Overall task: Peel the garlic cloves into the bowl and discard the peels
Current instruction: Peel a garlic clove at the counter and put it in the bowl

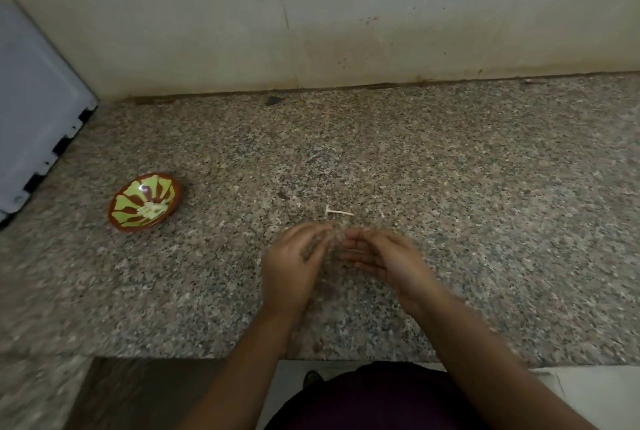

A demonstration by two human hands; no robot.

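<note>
A red-brown bowl (119,218) with a green striped inside sits on the granite counter at the left, and pale peeled garlic cloves (151,210) lie in it. My left hand (294,260) and my right hand (384,261) meet fingertip to fingertip low over the counter's middle, both blurred by motion. My right hand lies on its edge with straight fingers and its palm turned toward the left hand. The left hand's fingers reach toward it, loosely bent. A faint greyish scrap, perhaps peel (337,237), shows between the fingertips. A thin pale garlic stem (340,212) lies just beyond the hands.
The speckled granite counter (450,170) runs to a beige wall (311,31) at the back. A white appliance (34,100) stands at the far left. Small pale flecks dot the counter to the right of the stem. The counter's front edge is just below my forearms.
</note>
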